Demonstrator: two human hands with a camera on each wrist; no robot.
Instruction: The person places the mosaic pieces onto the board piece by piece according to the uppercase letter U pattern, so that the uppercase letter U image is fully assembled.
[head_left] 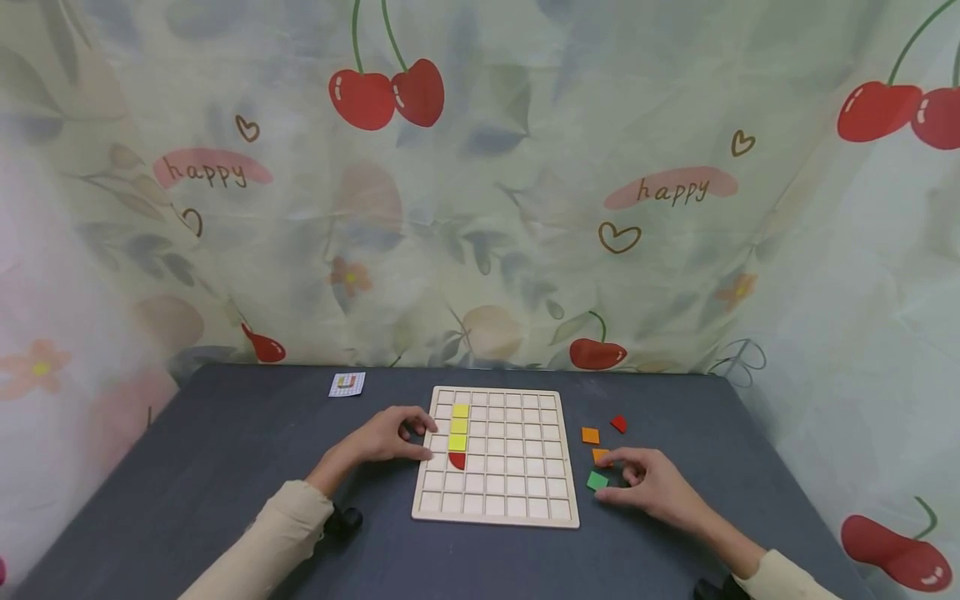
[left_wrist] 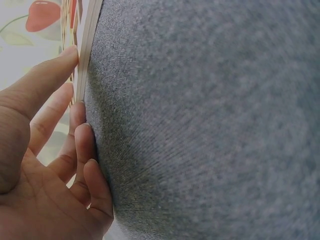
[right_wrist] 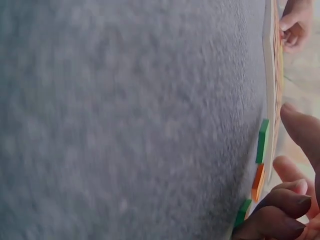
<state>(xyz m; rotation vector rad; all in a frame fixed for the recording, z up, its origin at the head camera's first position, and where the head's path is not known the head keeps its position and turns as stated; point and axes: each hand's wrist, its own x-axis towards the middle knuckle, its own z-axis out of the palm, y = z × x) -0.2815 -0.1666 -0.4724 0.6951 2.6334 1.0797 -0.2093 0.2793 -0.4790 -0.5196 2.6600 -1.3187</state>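
Note:
A wooden grid board [head_left: 495,523] lies on the table. Three yellow square tiles [head_left: 458,426] form a column in its left part, with a red rounded piece [head_left: 457,460] just below them. At the board's left edge rests my left hand [head_left: 393,433], thumb and fingertips touching the rim [left_wrist: 86,55] with relaxed fingers. My right hand [head_left: 652,492] hovers over loose tiles right of the board, thumb and index finger apart. Nearest it are a green tile [head_left: 597,481] and an orange tile [head_left: 600,454], partly covered. The right wrist view also shows a second green piece [right_wrist: 243,212], partly hidden by fingers.
Another orange tile [head_left: 590,436] and a red piece [head_left: 618,424] lie farther back, right of the board. A small printed card [head_left: 347,384] is at the back left of the dark table [head_left: 480,567]. A patterned curtain [head_left: 480,208] hangs behind.

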